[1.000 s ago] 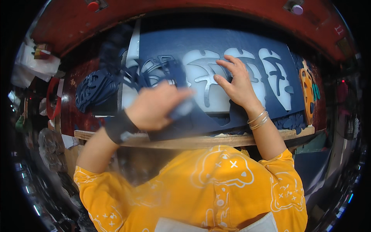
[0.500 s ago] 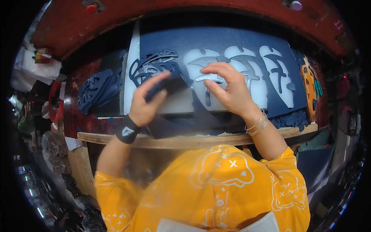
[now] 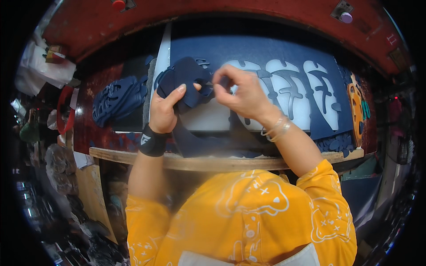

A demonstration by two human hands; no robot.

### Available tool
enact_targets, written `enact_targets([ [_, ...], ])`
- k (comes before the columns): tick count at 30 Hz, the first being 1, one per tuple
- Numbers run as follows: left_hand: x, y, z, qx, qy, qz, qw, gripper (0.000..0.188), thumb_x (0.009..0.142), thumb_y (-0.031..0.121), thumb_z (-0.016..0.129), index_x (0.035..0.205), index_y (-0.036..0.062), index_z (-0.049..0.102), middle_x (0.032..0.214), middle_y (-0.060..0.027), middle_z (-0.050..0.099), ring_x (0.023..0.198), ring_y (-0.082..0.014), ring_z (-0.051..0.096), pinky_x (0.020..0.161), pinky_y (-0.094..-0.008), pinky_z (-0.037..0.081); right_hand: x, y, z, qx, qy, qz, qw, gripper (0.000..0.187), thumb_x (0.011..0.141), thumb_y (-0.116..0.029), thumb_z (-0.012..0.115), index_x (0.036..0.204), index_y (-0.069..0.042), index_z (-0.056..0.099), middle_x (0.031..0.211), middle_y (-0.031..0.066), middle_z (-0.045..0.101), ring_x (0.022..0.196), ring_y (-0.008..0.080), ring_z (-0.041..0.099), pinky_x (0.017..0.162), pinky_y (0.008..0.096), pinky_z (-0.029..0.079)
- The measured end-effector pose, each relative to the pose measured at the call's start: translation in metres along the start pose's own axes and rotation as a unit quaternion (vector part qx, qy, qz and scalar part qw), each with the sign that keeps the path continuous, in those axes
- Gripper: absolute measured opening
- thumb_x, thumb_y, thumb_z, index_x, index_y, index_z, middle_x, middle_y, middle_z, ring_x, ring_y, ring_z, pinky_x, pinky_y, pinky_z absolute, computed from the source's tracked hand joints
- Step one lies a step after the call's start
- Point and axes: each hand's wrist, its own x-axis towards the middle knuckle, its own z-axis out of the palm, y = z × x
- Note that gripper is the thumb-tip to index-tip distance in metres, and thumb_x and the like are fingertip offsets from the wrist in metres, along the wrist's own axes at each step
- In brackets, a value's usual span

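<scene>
My left hand (image 3: 165, 108), with a black wristband below it, grips a dark blue cut-out piece (image 3: 188, 73) of flat sheet material, thumb on top. The piece is tilted up over the work surface and has openings in it. At its right edge, my right hand (image 3: 244, 93) has thumb and fingers closed in a pinch by an opening. Whatever is between those fingertips is too small to make out. Beneath both hands lies a dark blue sheet (image 3: 275, 42) with shaped holes, through which a white board (image 3: 290, 115) shows.
A pile of dark blue cut pieces (image 3: 119, 98) lies at the left. Small blue scraps (image 3: 335, 144) and an orange shaped frame (image 3: 355, 104) are at the right. A wooden rail (image 3: 213, 163) borders the near edge; a red machine beam (image 3: 230, 5) spans the far side.
My left hand has raised and turned the blue piece, which now shows its flat face. My right hand has moved left from above the sheet's holes to the piece, and its fingers have closed.
</scene>
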Motion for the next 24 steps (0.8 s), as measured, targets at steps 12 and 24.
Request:
enact_targets([
  [12,0.009,0.003,0.019,0.087,-0.012,-0.001,0.996,0.026,0.089,0.011,0.055,0.112,-0.001,0.057,0.1,-0.0055,0.064,0.09,-0.0147,0.058,0.082,-0.0276,0.047,-0.003,0.007,0.029,-0.268,-0.005,-0.037,0.963,0.035,0.083,-0.042,0.064,0.088,-0.007,0.061,0.076,0.0104,0.066,0.074,0.0285,0.065,0.06,0.0398,0.051],
  [24,0.048,0.145,-0.117,-0.186,0.047,0.09,0.977,0.037,0.1,0.022,0.038,0.121,-0.0063,0.05,0.113,-0.0164,0.057,0.114,-0.028,0.055,0.075,-0.0274,0.058,-0.064,0.048,0.005,-0.171,-0.039,-0.099,0.98,0.015,0.079,-0.011,0.06,0.07,-0.005,0.05,0.063,0.013,0.049,0.062,0.0335,0.051,0.057,0.0403,0.041],
])
